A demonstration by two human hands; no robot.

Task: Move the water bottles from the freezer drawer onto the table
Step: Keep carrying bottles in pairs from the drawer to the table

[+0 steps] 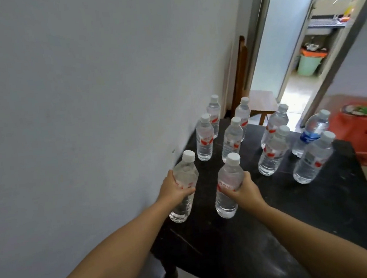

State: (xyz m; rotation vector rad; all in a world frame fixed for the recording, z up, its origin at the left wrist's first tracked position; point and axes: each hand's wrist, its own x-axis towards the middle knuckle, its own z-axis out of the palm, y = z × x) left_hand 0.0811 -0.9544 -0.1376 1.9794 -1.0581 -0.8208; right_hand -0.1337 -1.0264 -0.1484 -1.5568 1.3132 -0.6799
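My left hand [175,190] grips a clear water bottle with a white cap [185,174] near the left edge of the black table [276,230]. My right hand [243,189] grips a second water bottle [228,179] just to the right of it. Both bottles stand upright with their bases at or just above the tabletop; I cannot tell if they touch it. Several more bottles with red labels [204,138] stand farther back on the table, and one has a blue label [311,134]. The freezer drawer is out of view.
A grey wall runs along the table's left side. A wooden chair [262,104] stands behind the table by an open doorway. A red plastic stool [365,128] sits at the right. The near half of the tabletop holds no bottles.
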